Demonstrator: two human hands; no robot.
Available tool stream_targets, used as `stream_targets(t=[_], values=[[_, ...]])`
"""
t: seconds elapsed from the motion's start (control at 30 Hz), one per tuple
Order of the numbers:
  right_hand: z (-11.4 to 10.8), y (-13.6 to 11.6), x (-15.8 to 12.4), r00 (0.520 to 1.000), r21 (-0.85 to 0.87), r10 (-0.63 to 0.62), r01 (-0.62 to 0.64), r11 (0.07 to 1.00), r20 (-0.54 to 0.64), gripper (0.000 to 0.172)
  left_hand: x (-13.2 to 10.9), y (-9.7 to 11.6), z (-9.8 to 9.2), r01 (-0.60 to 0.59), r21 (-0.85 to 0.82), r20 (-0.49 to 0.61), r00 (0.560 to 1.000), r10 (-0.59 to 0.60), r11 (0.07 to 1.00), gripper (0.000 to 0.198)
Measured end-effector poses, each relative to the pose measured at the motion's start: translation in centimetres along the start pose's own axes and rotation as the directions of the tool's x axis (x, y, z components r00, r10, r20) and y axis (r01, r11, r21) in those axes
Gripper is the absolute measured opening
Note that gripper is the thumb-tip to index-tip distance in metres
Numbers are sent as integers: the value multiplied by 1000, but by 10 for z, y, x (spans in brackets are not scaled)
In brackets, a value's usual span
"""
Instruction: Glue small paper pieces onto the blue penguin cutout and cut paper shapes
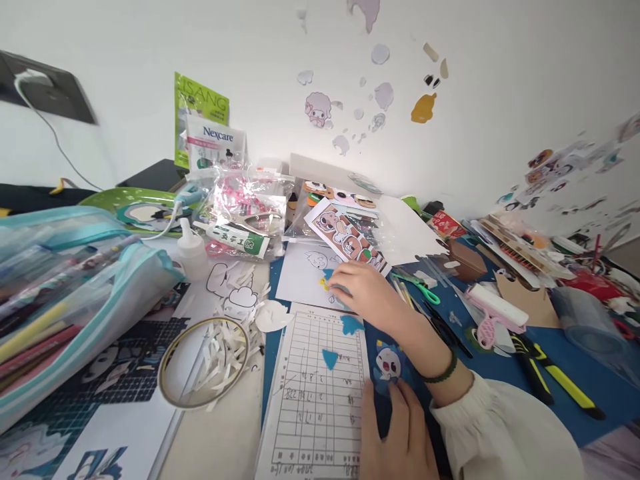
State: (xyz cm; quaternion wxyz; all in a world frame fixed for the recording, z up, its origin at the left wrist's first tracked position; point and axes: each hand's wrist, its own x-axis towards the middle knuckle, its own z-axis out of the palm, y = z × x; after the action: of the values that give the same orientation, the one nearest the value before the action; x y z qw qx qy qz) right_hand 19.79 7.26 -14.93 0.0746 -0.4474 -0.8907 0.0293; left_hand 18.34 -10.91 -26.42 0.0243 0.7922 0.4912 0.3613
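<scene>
My right hand [363,288] reaches forward over a white sheet with a line drawing [303,270]. Its fingers are curled together at a small yellow and blue scrap [325,283]; what they pinch is hidden. The wrist wears a dark green bracelet and a white sleeve. My left hand [400,437] lies flat at the bottom, fingers stretched out, touching a blue and white cartoon cutout [387,365] on blue card. Beside it lies a printed table form [315,400] with a blue triangle piece [329,358] on it. A sticker sheet of brown bears [345,237] lies just beyond my right hand.
A roll of tape [205,363] ringed with white paper shavings lies to the left, beside a pencil pouch [60,293]. A glue bottle [193,250], a glue tube [235,238] and plastic bags stand behind. Green scissors [423,287], a pink roller [493,310] and a yellow-black knife [555,377] lie right.
</scene>
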Motion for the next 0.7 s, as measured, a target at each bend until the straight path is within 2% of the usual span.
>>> stream_targets(t=[0.17,0.4,0.57,0.7], values=[[11,2,6,994,-164,-106,111,980,38,15,-1,4,11,39,13,-24,999,-39,999,43],[9,2,5,981,-263,-185,195,945,61,21,-2,3,8,3,27,50,999,-4,1000,46],[12,2,9,980,-209,-199,200,957,25,25,1,-1,0,-45,31,83,996,42,999,46],[5,-2,3,986,-48,-148,145,988,-80,25,8,-13,-19,-83,21,78,994,81,996,46]])
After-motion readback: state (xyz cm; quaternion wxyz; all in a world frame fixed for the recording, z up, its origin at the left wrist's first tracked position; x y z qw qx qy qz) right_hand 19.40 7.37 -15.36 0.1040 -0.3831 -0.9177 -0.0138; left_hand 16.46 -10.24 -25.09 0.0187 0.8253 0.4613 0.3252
